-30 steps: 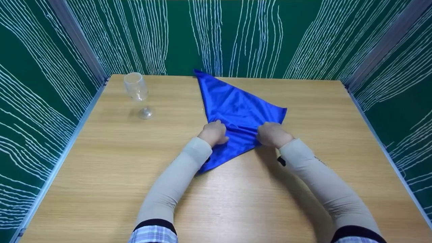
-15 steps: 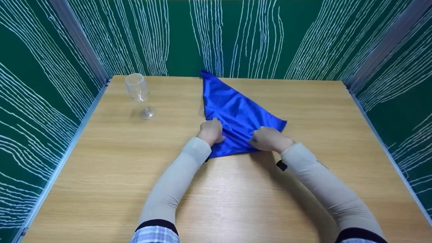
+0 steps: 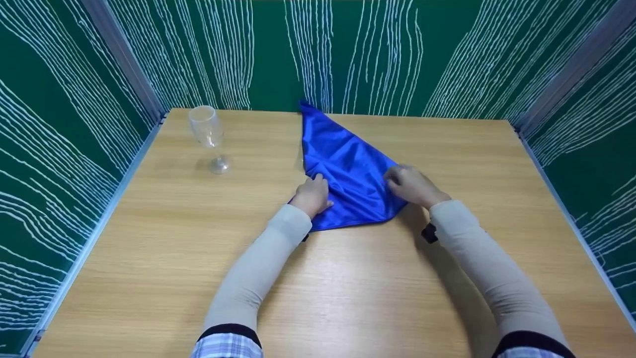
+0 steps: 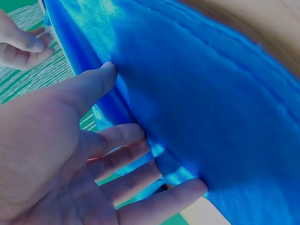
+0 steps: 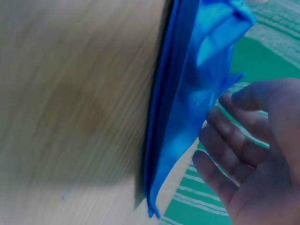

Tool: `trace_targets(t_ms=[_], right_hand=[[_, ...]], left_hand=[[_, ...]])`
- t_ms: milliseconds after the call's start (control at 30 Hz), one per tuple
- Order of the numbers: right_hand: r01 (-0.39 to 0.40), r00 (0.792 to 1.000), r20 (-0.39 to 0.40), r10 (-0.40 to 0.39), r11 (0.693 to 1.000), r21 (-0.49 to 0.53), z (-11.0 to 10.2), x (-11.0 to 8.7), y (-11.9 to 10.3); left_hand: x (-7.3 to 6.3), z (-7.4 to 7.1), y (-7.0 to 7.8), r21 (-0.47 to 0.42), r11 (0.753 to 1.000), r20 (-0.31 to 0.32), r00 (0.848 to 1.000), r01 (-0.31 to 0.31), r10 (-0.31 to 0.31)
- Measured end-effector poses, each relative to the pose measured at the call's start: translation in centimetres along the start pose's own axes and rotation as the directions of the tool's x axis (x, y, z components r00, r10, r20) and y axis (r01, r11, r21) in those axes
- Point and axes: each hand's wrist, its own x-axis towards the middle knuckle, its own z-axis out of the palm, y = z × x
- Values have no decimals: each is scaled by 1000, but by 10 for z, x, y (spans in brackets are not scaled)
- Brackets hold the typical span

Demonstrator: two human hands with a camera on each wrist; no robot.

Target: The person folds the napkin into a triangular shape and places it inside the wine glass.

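Note:
A shiny blue cloth (image 3: 348, 164) lies wrinkled on the table, with a folded layer along its front and one corner reaching the back edge. At its left side my left hand (image 3: 311, 195) touches it; in the left wrist view the thumb and fairly straight fingertips (image 4: 194, 187) press against the blue fabric (image 4: 197, 103). My right hand (image 3: 410, 185) is over the cloth's right side. Seen from the right wrist, this hand (image 5: 253, 140) has loosely bent fingers, holding nothing, close beside the blue fold (image 5: 183, 122).
A clear stemmed glass (image 3: 207, 132) stands at the back left of the wooden table (image 3: 149, 238). Green walls with white wavy lines (image 3: 268, 54) enclose the table at the back and both sides.
My right hand has let go of the cloth's front edge and moved right and back. The front point has been folded in, leaving a straighter front edge. The left hand has hardly moved.

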Motion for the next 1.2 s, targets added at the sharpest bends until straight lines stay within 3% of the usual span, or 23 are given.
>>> trace_targets(t_ms=[200, 367, 700, 933, 1200], right_hand=[[-109, 990, 91, 108, 994, 9, -3, 0, 20], [-129, 984, 122, 131, 991, -28, -1, -4, 28], [-126, 984, 104, 144, 979, -159, -2, -14, 27], [-192, 959, 165, 229, 959, -210, -10, -19, 20], [-200, 943, 213, 255, 948, -248, -17, -28, 14]], left_hand=[[0, 1, 2, -5, 1000, 5, 1000, 6, -6], [1, 1, 4, -17, 1000, 9, 1000, 13, -13], [6, 4, 2, -74, 997, 39, 999, 18, -15], [7, 4, -4, -48, 999, 45, 999, -19, 21], [5, 1, -11, -59, 997, 84, 995, -42, 47]])
